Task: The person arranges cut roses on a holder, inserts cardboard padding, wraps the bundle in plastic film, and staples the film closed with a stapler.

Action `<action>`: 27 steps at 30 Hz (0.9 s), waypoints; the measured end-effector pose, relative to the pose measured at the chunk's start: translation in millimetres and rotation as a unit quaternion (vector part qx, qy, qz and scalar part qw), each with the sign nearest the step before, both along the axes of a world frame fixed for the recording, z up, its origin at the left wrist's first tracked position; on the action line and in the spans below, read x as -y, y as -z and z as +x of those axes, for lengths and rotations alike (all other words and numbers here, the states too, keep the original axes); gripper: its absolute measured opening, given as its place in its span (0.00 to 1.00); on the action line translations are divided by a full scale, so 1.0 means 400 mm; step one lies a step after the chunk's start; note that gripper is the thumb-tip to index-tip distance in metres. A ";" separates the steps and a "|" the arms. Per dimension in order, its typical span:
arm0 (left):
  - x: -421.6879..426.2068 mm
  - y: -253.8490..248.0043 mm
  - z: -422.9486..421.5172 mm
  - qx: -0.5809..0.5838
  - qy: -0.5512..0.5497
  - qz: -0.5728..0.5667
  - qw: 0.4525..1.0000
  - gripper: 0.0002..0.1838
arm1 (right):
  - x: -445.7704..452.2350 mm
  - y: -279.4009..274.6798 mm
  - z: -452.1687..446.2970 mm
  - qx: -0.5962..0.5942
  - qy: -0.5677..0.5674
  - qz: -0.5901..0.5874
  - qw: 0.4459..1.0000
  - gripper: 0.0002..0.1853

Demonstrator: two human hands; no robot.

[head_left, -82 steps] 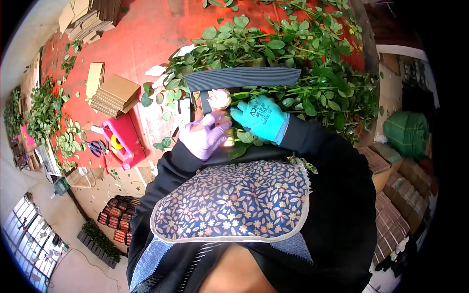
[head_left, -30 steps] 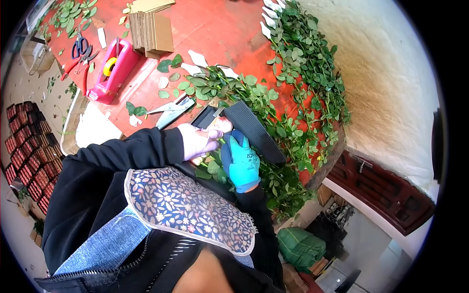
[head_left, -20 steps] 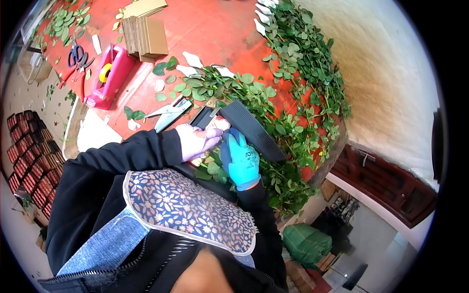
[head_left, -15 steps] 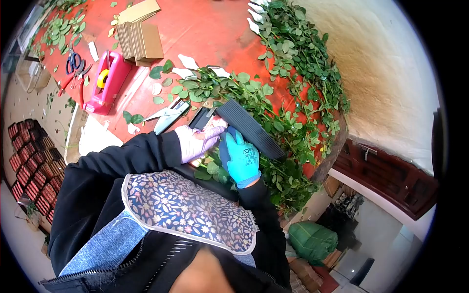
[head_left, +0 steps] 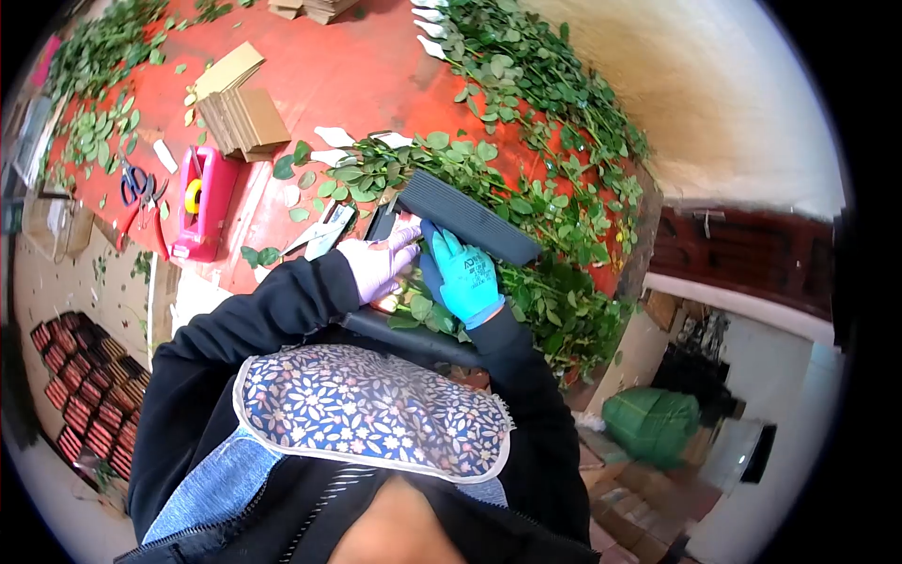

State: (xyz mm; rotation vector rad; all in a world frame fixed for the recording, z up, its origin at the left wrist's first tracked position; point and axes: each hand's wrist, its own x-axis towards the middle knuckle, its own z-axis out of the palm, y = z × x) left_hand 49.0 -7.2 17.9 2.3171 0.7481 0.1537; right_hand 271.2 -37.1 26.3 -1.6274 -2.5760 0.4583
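Pale pink roses (head_left: 407,222) lie beside the black ribbed panel (head_left: 470,218), partly covered by my fingers. My left hand (head_left: 376,267), in a thin lilac glove, is closed at the roses from the left; its fingertips touch the blooms. From the right, my right hand (head_left: 461,274), in a turquoise and dark blue glove, is closed round the stems just under the blooms. Green leaves (head_left: 420,305) stick out below and between both hands. A silver stapler-like tool (head_left: 324,231) lies left of the panel.
A pink tape dispenser (head_left: 206,207), scissors (head_left: 134,182) and red-handled pliers (head_left: 146,209) lie at the left. Stacked cardboard pieces (head_left: 246,123) stand behind them. Leafy stems with white-wrapped heads (head_left: 430,45) cover the back right. Beyond the table sits a green bundle (head_left: 652,425).
The view has swung, first turning and then partly back, so the table has shifted. Both hands stay at the roses, with only small finger movements visible.
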 end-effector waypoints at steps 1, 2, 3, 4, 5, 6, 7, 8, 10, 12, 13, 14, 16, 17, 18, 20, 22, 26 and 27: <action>-0.003 -0.005 0.002 -0.012 -0.005 0.004 1.000 0.35 | -0.001 0.000 0.001 -0.001 0.008 0.004 1.000 0.30; -0.009 -0.026 0.004 -0.022 -0.009 0.008 1.000 0.37 | 0.000 -0.007 0.000 -0.001 0.023 0.004 1.000 0.30; -0.017 -0.045 0.007 -0.041 -0.007 -0.039 0.998 0.38 | -0.001 -0.012 0.001 0.000 0.020 0.005 1.000 0.29; -0.014 -0.042 0.005 -0.040 0.005 -0.040 0.998 0.38 | -0.001 -0.016 0.002 0.001 0.017 0.005 1.000 0.29; -0.013 -0.020 0.010 -0.044 0.000 0.009 0.999 0.38 | -0.005 0.001 0.009 0.015 0.018 0.009 1.000 0.28; -0.010 -0.011 0.010 -0.044 -0.005 0.060 0.997 0.39 | -0.006 0.004 0.010 0.015 0.027 0.005 1.000 0.28; -0.007 -0.004 0.016 -0.082 0.004 0.066 0.994 0.39 | -0.007 0.005 0.010 0.016 0.026 0.022 0.999 0.28; -0.010 -0.007 0.019 -0.082 0.012 0.062 0.995 0.39 | -0.009 0.002 0.008 0.017 0.024 0.037 0.999 0.28; -0.001 -0.013 0.000 -0.080 0.004 0.018 0.997 0.38 | 0.010 -0.013 -0.019 0.018 0.040 0.061 0.997 0.27; 0.003 -0.022 -0.011 -0.050 0.000 0.025 0.998 0.36 | 0.025 -0.027 -0.036 0.047 0.052 0.032 0.997 0.26; 0.000 -0.033 -0.012 -0.058 0.005 0.031 0.998 0.35 | 0.026 -0.022 -0.033 0.037 0.052 0.040 0.997 0.25; -0.002 -0.041 -0.009 -0.065 0.011 0.038 0.997 0.35 | 0.027 -0.023 -0.036 0.031 0.062 0.033 0.997 0.25; -0.040 0.039 0.023 -0.038 -0.002 -0.020 0.999 0.35 | -0.015 0.033 0.004 -0.039 0.057 0.012 0.998 0.25; -0.038 0.022 0.016 -0.042 0.013 0.017 0.999 0.34 | -0.013 0.004 0.003 -0.037 0.061 -0.038 0.997 0.25; -0.032 0.002 0.013 -0.046 0.027 0.059 0.997 0.33 | -0.004 -0.019 0.004 -0.038 0.065 -0.053 0.996 0.24; -0.034 -0.008 0.016 -0.059 0.028 0.015 0.998 0.33 | 0.029 -0.057 0.023 -0.042 0.050 -0.028 0.997 0.23; -0.031 0.007 0.014 -0.043 0.025 0.027 0.998 0.33 | 0.091 -0.154 0.034 -0.094 0.070 0.024 0.993 0.23; -0.135 0.189 -0.018 -0.038 0.036 -0.024 0.998 0.34 | 0.155 -0.272 0.040 -0.070 0.024 -0.070 0.995 0.34; -0.152 0.184 -0.015 -0.053 0.047 -0.024 0.997 0.34 | 0.211 -0.287 0.034 -0.052 0.023 -0.099 0.993 0.38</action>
